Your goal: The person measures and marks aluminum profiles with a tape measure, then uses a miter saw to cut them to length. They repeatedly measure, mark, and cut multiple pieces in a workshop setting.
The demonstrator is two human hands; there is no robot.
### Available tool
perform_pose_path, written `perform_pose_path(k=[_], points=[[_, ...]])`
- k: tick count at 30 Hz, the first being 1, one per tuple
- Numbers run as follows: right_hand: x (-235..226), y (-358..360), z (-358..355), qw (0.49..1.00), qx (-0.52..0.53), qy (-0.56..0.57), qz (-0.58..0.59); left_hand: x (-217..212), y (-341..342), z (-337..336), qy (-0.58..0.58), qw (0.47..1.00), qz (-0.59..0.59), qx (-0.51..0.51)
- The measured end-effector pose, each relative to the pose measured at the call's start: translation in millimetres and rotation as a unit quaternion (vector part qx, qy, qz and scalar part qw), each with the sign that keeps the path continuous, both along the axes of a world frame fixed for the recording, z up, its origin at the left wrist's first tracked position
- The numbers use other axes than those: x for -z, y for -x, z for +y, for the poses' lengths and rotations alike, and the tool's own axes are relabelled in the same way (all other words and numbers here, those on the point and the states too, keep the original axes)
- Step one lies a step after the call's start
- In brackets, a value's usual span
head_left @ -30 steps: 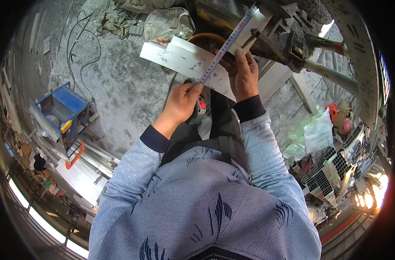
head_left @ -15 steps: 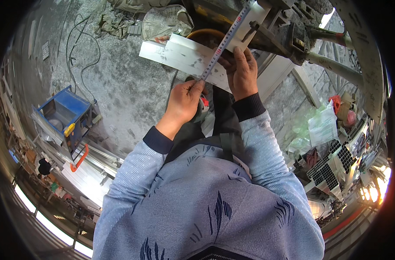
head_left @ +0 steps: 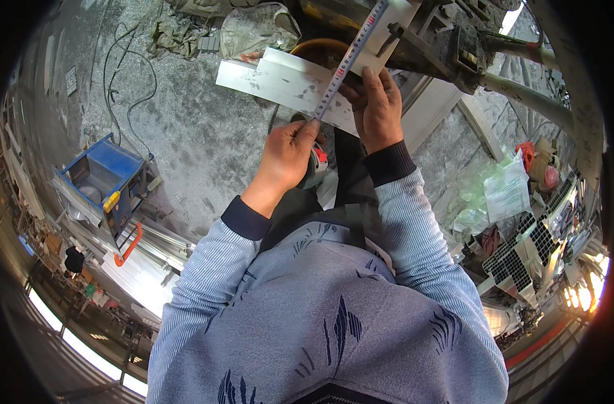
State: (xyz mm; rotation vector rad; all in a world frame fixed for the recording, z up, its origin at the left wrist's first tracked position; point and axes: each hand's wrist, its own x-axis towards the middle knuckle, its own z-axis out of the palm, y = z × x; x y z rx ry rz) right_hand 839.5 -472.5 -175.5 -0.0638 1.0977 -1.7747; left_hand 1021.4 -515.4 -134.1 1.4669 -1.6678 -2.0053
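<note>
A long pale metal profile (head_left: 280, 82) lies across in front of me, its right part under my hands. A yellow tape measure blade (head_left: 347, 64) runs slanting over it from lower left to upper right. My left hand (head_left: 288, 156) pinches the blade's near end and grips the tape measure case (head_left: 316, 163), red and grey, below the profile's near edge. My right hand (head_left: 376, 108) presses flat on the profile and the blade, fingers pointing away from me.
A blue open-topped machine box (head_left: 105, 180) with an orange handle stands at the left on the grey concrete floor. Black cables (head_left: 128, 81) loop at the upper left. A cutting machine (head_left: 455, 47) sits beyond the profile. Plastic bags and stacked profile offcuts (head_left: 522, 249) crowd the right.
Both hands and the profile have shifted slightly upward in view as my head tilted. The tape stays stretched over the profile in the same grip.
</note>
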Motion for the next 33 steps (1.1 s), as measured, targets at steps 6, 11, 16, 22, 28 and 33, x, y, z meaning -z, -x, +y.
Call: perform_pose_path(k=[6,11,16,22,28,33], points=[[0.2,-2.8,0.6,1.000,0.004,0.002,-0.005,-0.7,0.7,-0.3,-0.010,1.000,0.007,-0.002],[-0.8,-3.9,0.7,1.000,0.009,0.006,-0.011,-1.1,0.4,-0.5,-0.010,1.000,-0.001,-0.001],[-0.5,-3.8,1.6,1.000,0.010,0.009,-0.014,0.1,-0.2,-0.7,-0.015,1.000,0.005,-0.002],[0.5,-4.7,1.2,1.000,0.008,0.003,-0.007,3.9,-1.0,0.0,-0.004,1.000,0.014,-0.004],[-0.6,-4.2,1.1,1.000,0.011,0.008,-0.012,3.0,-0.9,-0.5,-0.021,1.000,0.015,-0.006],[0.9,-4.1,1.5,1.000,0.010,0.005,-0.007,0.7,0.0,-1.8,-0.024,1.000,0.007,-0.004]])
